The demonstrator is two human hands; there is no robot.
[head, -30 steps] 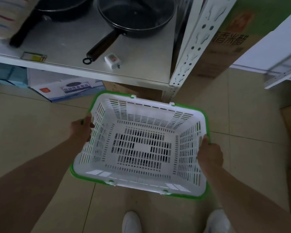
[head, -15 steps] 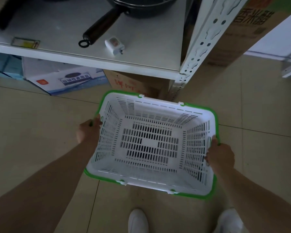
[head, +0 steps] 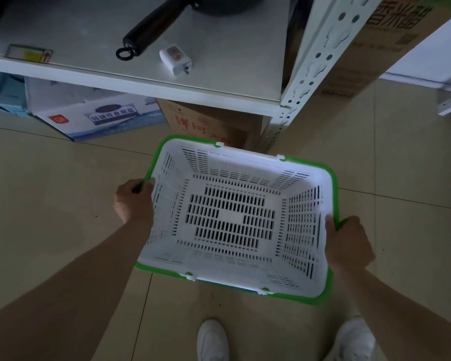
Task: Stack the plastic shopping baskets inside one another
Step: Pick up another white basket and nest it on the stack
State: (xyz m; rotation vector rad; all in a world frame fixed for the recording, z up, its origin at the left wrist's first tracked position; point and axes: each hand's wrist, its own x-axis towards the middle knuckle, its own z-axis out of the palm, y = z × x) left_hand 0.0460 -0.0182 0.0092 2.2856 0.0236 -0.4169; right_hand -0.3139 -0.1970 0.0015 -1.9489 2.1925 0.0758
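Floor: tiled, with a shelf [head: 141, 82] just beyond.
Basket [head: 235, 220]: held level above the floor, empty, mouth up.
Left hand [head: 133, 201]: clenched on the left rim.
Right hand [head: 348, 243]: clenched on the right rim.
Advice: rim kept level; no second basket is seen, perhaps out of view.

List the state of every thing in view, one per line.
Basket: upright, empty, held by both short sides above the floor.
Left hand: shut on the basket's green rim.
Right hand: shut on the rim opposite.
Pan: lying on the shelf, handle toward the edge.
Plug: lying on its side, unplugged.
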